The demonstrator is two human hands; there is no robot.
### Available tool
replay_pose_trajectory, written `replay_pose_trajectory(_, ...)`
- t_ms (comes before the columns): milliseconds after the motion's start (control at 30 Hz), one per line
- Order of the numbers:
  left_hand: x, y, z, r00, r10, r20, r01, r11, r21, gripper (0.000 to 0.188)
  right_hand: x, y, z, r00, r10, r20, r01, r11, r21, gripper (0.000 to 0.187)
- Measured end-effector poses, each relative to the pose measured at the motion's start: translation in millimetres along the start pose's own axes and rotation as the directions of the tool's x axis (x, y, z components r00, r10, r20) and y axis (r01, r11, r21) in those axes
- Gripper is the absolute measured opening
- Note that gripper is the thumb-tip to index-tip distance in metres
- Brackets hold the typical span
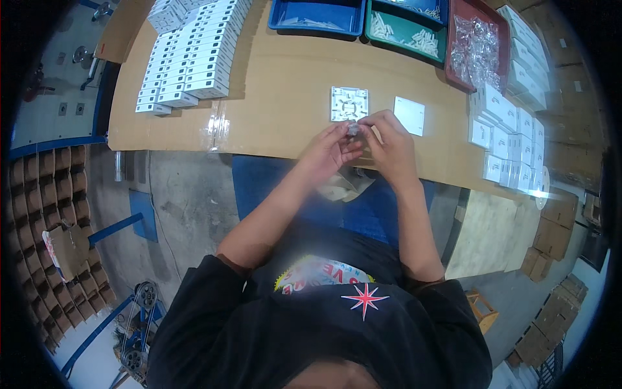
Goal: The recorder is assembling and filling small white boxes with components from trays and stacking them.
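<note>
Near the table's front edge both of my hands meet over a small greyish, see-through piece [354, 130], which looks like a crumpled plastic bag. My left hand [329, 150] pinches it from the left, its lower fingers curled loosely. From the right, my right hand [391, 144] grips it between thumb and fingertips. Just beyond the fingers lies a square white plastic box base [350, 104], its moulded inside facing up. A flat white square cover [409, 116] rests to the right of it, beside my right hand.
Stacked white boxes [188, 65] stand at the left; more white boxes [508, 133] are piled at the right. Along the back are a blue tray [317, 31], a green tray [405, 47] with white plugs, and a red tray [459, 79] of clear bags.
</note>
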State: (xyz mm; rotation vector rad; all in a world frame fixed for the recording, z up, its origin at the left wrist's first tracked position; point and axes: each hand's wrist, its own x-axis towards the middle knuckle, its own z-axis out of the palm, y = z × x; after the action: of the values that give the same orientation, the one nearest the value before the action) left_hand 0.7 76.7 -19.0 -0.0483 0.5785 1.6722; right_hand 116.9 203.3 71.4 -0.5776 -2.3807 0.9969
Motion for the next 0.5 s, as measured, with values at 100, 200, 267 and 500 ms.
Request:
replay_pose_trajectory(100, 2.1, -2.9, -8.2, 0.999, 0.012, 0.044, -0.014, 0.998, 0.054, 0.033, 1.2, -5.0, -0.2, 1.000, 0.003, 0.028, -0.001, 0.998, -0.057, 0.012)
replay_pose_trajectory(200, 3.3, -4.3, -9.6, 1.000, 0.015, 0.017, -0.016, 0.999, 0.040, 0.034, 1.9, -4.7, 0.2, 1.000, -0.012, -0.015, 0.012, 1.000, 0.006, 0.014)
replay_pose_trajectory(267, 2.1, -2.9, -7.9, 1.000, 0.011, 0.023, -0.012, 1.000, 0.027, 0.034, 1.9, -11.0, -8.9, 0.971, 0.236, 0.047, -0.239, 0.968, 0.080, 0.014)
replay_pose_trajectory(500, 0.6, -1.8, -6.1, 1.000, 0.007, 0.021, -0.007, 1.000, 0.016, 0.035, 1.1, 2.7, 4.5, 0.971, 0.221, -0.088, -0.157, 0.876, 0.456, 0.009)
